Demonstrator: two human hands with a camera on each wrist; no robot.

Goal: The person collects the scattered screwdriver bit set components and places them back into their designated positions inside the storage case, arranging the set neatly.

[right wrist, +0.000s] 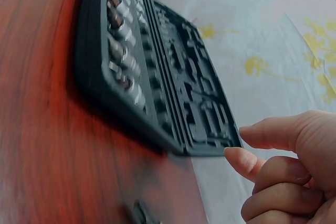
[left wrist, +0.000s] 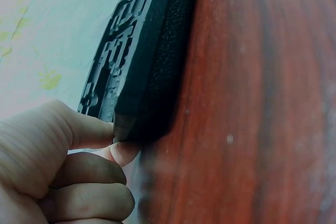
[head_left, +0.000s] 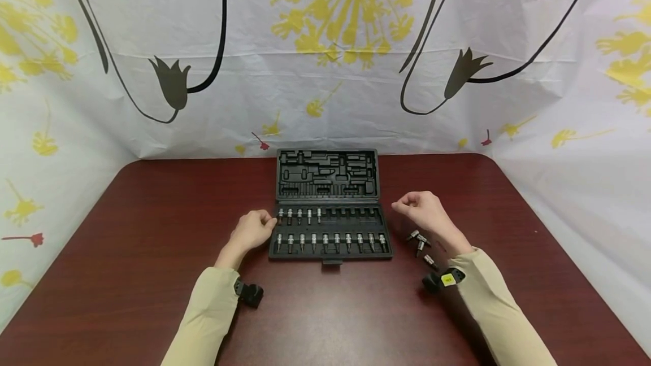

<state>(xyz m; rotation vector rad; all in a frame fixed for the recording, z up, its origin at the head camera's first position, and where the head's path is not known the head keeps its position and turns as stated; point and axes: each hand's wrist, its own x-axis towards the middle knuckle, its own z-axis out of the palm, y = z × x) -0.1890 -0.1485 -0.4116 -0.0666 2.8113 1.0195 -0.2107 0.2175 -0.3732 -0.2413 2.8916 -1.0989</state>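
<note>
An unfolded black bit socket case [head_left: 330, 229] lies in the middle of the table, its moulded lid [head_left: 328, 174] laid back towards the curtain. Silver bit sockets [head_left: 325, 243] fill the front row; the back row has several at its left and bare slots to the right. My left hand [head_left: 252, 229] pinches the case's left edge between thumb and forefinger, the other fingers curled. Off the case's right side hovers my right hand [head_left: 424, 210], thumb and forefinger a little apart, nothing between them in the right wrist view. Several loose bit sockets [head_left: 421, 242] lie beneath that hand and wrist.
The dark reddish-brown table [head_left: 188, 196] has rounded far corners. A white curtain [head_left: 244, 72] with yellow and grey flower prints hangs behind it and at both sides. The case's front latch [head_left: 332, 262] sticks out towards me.
</note>
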